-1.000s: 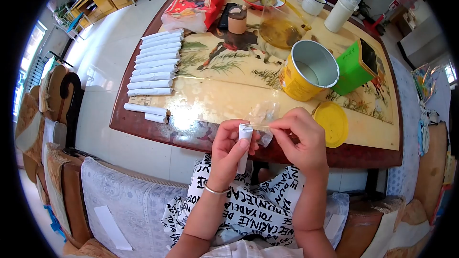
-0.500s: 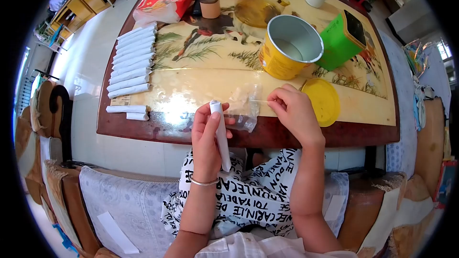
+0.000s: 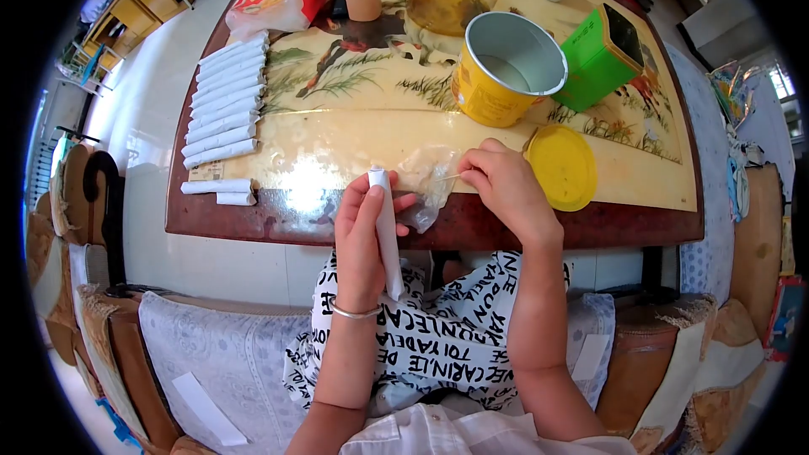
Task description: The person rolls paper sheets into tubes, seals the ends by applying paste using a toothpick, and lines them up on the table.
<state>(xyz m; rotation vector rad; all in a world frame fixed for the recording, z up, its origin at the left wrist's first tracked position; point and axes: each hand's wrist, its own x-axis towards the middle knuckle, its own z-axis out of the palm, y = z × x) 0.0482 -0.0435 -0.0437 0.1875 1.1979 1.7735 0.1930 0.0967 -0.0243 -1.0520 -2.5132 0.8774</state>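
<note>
I see left hand (image 3: 359, 226) gripping a tilted white roll (image 3: 387, 244); right hand (image 3: 511, 192) pinching a stick (image 3: 450, 177) near the bag (image 3: 428, 204).

"What's that around the left wrist (image 3: 360, 295)?"

"A slim, rounded bangle (image 3: 358, 316), silvery and shiny."

"And the clothes?"

"A white top (image 3: 421, 434), its cloth creased, and a loose lower garment (image 3: 447, 345), white too, printed all over with bold black capitals."

"Can you read any?"

"Yes, 'TOI'; other words bend into the folds."
</note>
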